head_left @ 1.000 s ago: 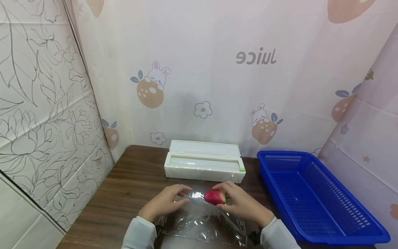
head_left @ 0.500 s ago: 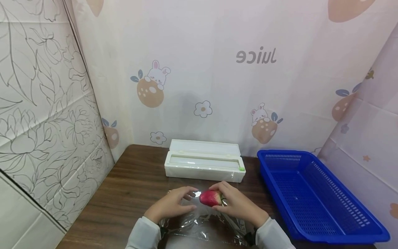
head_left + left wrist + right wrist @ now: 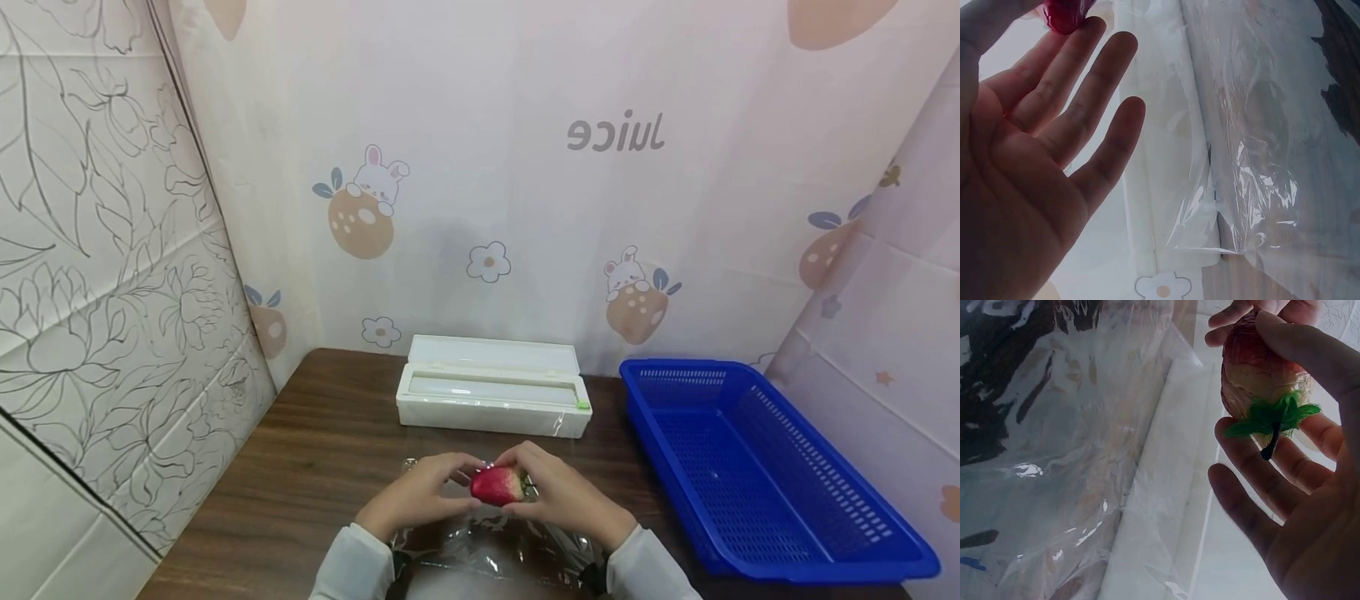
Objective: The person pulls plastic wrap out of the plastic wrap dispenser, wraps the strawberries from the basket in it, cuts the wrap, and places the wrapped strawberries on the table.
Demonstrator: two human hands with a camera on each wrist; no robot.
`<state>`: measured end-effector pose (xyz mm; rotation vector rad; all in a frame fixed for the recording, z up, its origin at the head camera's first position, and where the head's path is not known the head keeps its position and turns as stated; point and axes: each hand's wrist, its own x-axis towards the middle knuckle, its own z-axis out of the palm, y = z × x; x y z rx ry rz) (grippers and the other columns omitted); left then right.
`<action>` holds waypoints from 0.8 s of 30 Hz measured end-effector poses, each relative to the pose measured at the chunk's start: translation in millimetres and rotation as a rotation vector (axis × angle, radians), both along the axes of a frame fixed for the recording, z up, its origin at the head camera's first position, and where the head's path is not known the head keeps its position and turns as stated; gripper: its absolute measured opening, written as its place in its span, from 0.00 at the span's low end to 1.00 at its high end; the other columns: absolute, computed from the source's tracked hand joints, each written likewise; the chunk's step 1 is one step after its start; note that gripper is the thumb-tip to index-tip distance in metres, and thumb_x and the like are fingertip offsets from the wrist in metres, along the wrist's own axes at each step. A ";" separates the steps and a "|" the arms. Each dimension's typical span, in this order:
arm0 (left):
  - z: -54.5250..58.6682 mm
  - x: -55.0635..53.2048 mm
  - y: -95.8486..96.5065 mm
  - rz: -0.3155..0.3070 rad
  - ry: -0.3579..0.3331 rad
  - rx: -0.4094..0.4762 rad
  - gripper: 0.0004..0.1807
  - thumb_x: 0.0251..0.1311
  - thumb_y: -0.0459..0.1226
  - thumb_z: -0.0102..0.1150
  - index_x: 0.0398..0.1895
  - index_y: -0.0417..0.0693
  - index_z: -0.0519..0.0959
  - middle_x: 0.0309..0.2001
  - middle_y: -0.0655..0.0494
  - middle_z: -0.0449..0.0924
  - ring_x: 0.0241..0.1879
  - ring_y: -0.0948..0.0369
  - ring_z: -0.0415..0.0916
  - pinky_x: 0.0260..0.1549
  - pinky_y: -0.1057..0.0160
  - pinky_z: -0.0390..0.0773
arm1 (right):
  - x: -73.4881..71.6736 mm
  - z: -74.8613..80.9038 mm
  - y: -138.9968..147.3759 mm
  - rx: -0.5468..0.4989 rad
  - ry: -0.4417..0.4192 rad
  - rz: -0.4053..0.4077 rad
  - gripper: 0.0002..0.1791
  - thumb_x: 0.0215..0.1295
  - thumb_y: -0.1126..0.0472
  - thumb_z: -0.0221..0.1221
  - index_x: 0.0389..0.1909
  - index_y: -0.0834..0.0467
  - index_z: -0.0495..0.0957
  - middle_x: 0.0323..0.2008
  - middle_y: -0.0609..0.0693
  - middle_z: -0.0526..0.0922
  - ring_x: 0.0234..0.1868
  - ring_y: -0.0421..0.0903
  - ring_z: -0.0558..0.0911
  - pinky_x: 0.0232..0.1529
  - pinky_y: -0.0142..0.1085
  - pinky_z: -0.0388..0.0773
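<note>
A red strawberry (image 3: 495, 485) with a pale top and green leaves (image 3: 1272, 415) is held above the table. My right hand (image 3: 566, 496) pinches it near the leafy end between thumb and fingers. At its tip is my left hand (image 3: 423, 496), thumb and fingertips close around the red end; whether they press on it is hard to tell. In the left wrist view, the left fingers (image 3: 1094, 103) are nearly straight and spread. Below both hands lies a sheet of clear cling film (image 3: 491, 562), wrinkled and shiny. It reaches toward a white cling film dispenser (image 3: 491, 417).
The dispenser's lid (image 3: 495, 354) is raised, and a green slider (image 3: 582, 405) sits at its right end. A blue plastic basket (image 3: 765, 479) stands on the right of the dark wooden table (image 3: 315, 442). Printed curtains (image 3: 487, 192) hang behind and beside it.
My right hand has moved left with the strawberry, and my left hand has moved right. The gap between the left fingertips and the strawberry's tip has closed. Dispenser and basket stay put.
</note>
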<state>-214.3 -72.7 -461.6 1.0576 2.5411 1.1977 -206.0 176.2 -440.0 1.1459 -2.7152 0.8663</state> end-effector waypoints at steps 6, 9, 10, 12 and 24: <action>-0.2 1.1 -0.1 0.014 0.005 -0.004 0.21 0.57 0.50 0.61 0.52 0.56 0.75 0.47 0.62 0.80 0.43 0.70 0.74 0.46 0.55 0.80 | 3.1 -3.7 -2.5 -0.016 -0.026 0.018 0.30 0.48 0.52 0.69 0.53 0.50 0.70 0.46 0.40 0.73 0.42 0.34 0.73 0.41 0.35 0.80; -0.7 1.9 -0.8 0.017 0.005 -0.004 0.21 0.56 0.51 0.61 0.51 0.56 0.75 0.46 0.62 0.80 0.43 0.70 0.74 0.46 0.54 0.80 | 4.4 -5.8 -1.7 -0.021 -0.044 0.022 0.30 0.48 0.55 0.69 0.54 0.51 0.70 0.47 0.40 0.74 0.45 0.35 0.73 0.44 0.36 0.80; -0.9 2.2 -0.9 0.019 0.002 -0.004 0.21 0.55 0.52 0.61 0.51 0.57 0.75 0.46 0.62 0.80 0.43 0.70 0.74 0.46 0.55 0.80 | 4.6 -6.6 -1.5 -0.023 -0.050 0.024 0.30 0.48 0.57 0.68 0.54 0.51 0.70 0.48 0.40 0.74 0.45 0.35 0.73 0.45 0.36 0.80; -1.5 2.4 -0.7 0.022 -0.005 -0.008 0.22 0.55 0.53 0.61 0.51 0.57 0.75 0.46 0.64 0.80 0.43 0.71 0.74 0.46 0.55 0.80 | 5.0 -7.9 -1.1 -0.029 -0.066 0.030 0.30 0.48 0.59 0.67 0.54 0.50 0.69 0.48 0.40 0.74 0.46 0.35 0.74 0.46 0.37 0.79; -4.9 3.3 1.5 -0.027 0.031 -0.024 0.21 0.53 0.48 0.64 0.49 0.56 0.76 0.44 0.64 0.81 0.42 0.71 0.74 0.44 0.64 0.79 | 8.1 -15.5 -0.1 -0.034 -0.077 0.079 0.29 0.49 0.59 0.67 0.54 0.51 0.70 0.46 0.40 0.75 0.42 0.35 0.74 0.42 0.37 0.80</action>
